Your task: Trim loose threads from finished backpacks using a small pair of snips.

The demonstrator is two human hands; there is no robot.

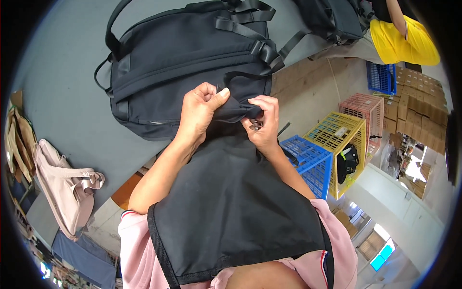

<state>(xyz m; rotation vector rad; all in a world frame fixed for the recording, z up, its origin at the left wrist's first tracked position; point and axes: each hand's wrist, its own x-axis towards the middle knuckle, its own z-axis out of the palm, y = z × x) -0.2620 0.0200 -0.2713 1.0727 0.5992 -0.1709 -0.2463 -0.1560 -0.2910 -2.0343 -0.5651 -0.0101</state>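
- Black apron [236, 207]: worn by the person, covering the lower centre of the view, over a pink short-sleeved shirt [134, 243].
- Left hand [198, 111]: thumb and index finger closed in a narrow pinch on a black fabric edge [230, 112] at the near right part of the backpack.
- Right hand [264, 123]: fingers curled, gripping the same fabric just beside the left hand. A small dark item [256, 125] shows at the palm; its kind cannot be told.
- Black backpack [163, 53]: lies on the table directly beyond the apron, with its padded shoulder strap [178, 74] running lengthwise across the upper face. Carry loops project at the left end; webbing straps and a buckle [263, 50] lie at the right end.
- Grey table [62, 91]: supports the backpack and extends to the left and far sides.
- Pale pink bag [62, 192]: located at the left edge of the table, its strap toward the person.
- Plastic crates: at right, beyond the table, a blue crate [315, 161], a yellow crate [332, 127] and a pink crate [361, 103] stand in a row. The yellow crate contains a black article [350, 161].
- Second black bag [320, 17]: at the far right end of the table, near a co-worker in a yellow shirt [402, 43].
- Second blue crate [381, 77]: below the co-worker in the view, beside stacked cardboard cartons [418, 108].
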